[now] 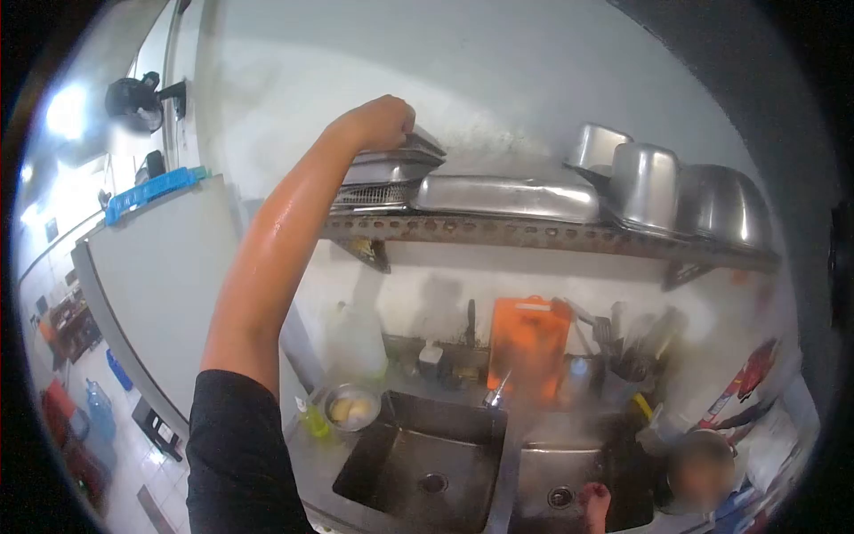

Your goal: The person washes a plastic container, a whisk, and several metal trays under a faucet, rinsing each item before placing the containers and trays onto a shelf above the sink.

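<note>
My left hand (384, 123) is raised to the wall shelf, its fingers closed at the top of a stack of metal trays (396, 169). What the fingertips hold is hidden. Low in the view, my right hand (595, 500) hangs over the right sink basin (556, 463), its fingers curled and too small to make out. Beside the tray stack, a long metal pan (507, 198) lies upside down on the shelf (498, 230). The left sink basin (436, 445) shows a drain and bare metal.
Metal pots (645, 182) stand at the shelf's right end. Below are an orange cutting board (529, 343), a faucet (498, 392), utensils in a holder (623, 383), a bowl with pale items (351, 408) and a green bottle (315, 422). A grey panel (160, 285) stands left.
</note>
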Available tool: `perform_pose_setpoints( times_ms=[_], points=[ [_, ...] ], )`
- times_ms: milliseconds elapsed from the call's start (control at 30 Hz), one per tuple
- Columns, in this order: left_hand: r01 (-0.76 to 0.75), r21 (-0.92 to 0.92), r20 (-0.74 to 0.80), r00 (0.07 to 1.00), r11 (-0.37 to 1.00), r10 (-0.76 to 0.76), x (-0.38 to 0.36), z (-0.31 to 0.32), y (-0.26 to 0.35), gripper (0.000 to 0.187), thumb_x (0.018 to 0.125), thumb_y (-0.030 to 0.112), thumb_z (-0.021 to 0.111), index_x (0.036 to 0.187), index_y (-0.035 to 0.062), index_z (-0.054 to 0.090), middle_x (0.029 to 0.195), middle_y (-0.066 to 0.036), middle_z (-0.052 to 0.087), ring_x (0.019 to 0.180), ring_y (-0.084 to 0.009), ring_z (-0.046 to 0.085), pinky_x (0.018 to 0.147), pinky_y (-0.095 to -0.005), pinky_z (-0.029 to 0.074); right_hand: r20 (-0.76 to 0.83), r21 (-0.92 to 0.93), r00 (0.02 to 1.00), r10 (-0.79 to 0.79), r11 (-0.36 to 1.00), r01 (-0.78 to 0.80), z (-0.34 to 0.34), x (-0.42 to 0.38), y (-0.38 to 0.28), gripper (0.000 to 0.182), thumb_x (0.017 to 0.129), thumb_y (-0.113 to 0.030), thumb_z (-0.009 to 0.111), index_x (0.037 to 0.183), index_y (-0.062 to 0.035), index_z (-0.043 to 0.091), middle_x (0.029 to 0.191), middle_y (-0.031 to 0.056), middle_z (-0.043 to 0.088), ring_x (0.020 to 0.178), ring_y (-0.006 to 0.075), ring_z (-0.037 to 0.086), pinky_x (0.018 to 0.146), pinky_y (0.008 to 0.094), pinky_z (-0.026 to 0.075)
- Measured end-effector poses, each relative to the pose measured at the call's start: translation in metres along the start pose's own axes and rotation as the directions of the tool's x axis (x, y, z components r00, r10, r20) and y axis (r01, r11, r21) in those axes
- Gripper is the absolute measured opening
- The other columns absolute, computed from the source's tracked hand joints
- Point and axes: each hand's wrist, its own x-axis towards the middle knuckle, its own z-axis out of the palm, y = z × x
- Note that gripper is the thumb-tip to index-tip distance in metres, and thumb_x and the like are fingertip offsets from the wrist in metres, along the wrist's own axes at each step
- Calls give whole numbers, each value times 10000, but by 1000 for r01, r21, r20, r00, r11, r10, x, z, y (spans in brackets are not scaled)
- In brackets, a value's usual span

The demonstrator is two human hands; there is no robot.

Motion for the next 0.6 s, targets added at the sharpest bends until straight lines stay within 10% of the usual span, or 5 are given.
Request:
perform_pose_setpoints(
  times_ms=[233,367,533,567,600],
  points=[
    [4,-27,-365,931,1000,-14,-51,-15,33,274,762,131,598,1014,32,645,976,-173,635,965,-376,581,873,-426,471,303,21,929,-215,976,219,58,-7,-213,219,867,-204,668,1013,-45,626,899,49,652,787,148,589,731,305,487],
    [-77,-598,-490,823,798,-288,-148,-12,127,231,862,168,590,1063,63,636,1085,-113,640,1018,-265,605,907,-391,465,293,342,896,-333,912,227,90,-31,-268,401,920,-251,577,1255,-42,509,1159,110,617,958,199,614,843,329,493],
    [-12,-999,-6,977,-30,-214,-326,181,309,364,956,316,435,1029,23,637,1089,-160,620,972,-291,586,948,-397,445,491,236,866,-98,972,-23,131,-13,-195,512,954,-358,494,1372,-68,435,1357,119,489,1080,249,564,895,390,465],
    [414,-719,496,868,558,-5,-374,220,358,368,963,320,446,1201,59,548,1158,-112,597,1027,-244,572,945,-376,439,440,-7,897,38,999,-39,139,-24,-189,521,955,-375,487,1374,-69,436,1374,123,470,1105,262,550,914,405,454],
    [599,-501,748,663,625,-35,-415,244,377,395,967,311,448,1282,82,510,1195,-94,586,1056,-229,568,941,-368,440,332,-311,923,196,946,-89,147,-42,-183,531,956,-393,479,1376,-69,437,1390,127,451,1130,274,535,933,420,442]
  ],
)
